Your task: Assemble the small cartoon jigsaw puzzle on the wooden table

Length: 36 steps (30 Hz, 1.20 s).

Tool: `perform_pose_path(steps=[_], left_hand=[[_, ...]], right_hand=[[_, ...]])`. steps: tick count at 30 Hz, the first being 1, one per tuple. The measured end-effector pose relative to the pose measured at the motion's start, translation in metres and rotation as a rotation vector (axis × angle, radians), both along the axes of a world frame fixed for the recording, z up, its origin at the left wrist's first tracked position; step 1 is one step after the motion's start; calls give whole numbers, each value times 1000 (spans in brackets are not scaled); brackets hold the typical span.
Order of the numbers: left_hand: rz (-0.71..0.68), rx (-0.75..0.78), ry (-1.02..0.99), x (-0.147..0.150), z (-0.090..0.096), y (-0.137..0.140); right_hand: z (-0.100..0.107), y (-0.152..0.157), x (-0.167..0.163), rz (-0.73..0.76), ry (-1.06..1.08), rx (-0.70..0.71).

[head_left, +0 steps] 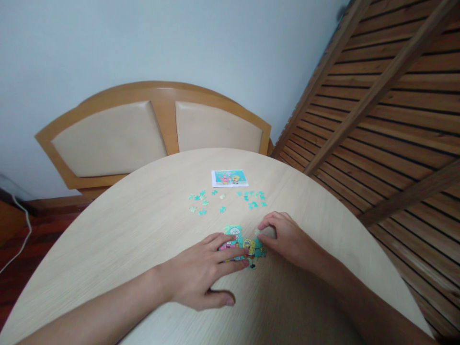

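Note:
A partly joined jigsaw puzzle (248, 245) with cartoon figures on a turquoise ground lies on the table. Across its left and middle part rests my left hand (204, 268), palm down, fingers spread and thumb out to the side; it covers some of the picture. At the puzzle's upper right edge is my right hand (283, 237), thumb and forefinger pinched around a small pale green puzzle piece (258, 232). Whether that piece touches the joined part, I cannot tell.
Loose puzzle pieces (202, 202) lie beyond my left hand, and more loose pieces (253, 204) farther right. A reference picture card (230, 178) lies behind them on the round table (143, 211). A padded bench back (168, 91) and a slatted wooden panel (377, 105) border the table.

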<state>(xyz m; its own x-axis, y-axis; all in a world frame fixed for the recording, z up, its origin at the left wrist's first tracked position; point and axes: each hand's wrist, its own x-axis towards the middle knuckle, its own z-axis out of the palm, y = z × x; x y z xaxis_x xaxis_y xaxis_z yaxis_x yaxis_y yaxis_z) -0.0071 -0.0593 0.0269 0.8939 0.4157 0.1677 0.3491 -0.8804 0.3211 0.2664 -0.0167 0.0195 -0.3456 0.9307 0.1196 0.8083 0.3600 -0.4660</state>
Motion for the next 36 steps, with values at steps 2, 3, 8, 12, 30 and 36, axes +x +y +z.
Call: perform_pose_path(steps=[2,3,8,12,30,36], left_hand=[[-5,-4,34,0,1,0],[-8,-5,51,0,1,0],[-11,-5,31,-1,2,1],[-2,1,45,-1,0,0],[382,-175,-409,9,-12,10],[388,-142,-406,3,-8,13]], right_hand=[[-1,-1,-2,-32,2,-10],[-1,-1,-3,-47,1,-18],[4,-2,-8,-90,15,-56],[5,-3,-9,-92,50,-76],[0,-28,-51,93,433,-13],[-5,-24,-43,323,255,13]])
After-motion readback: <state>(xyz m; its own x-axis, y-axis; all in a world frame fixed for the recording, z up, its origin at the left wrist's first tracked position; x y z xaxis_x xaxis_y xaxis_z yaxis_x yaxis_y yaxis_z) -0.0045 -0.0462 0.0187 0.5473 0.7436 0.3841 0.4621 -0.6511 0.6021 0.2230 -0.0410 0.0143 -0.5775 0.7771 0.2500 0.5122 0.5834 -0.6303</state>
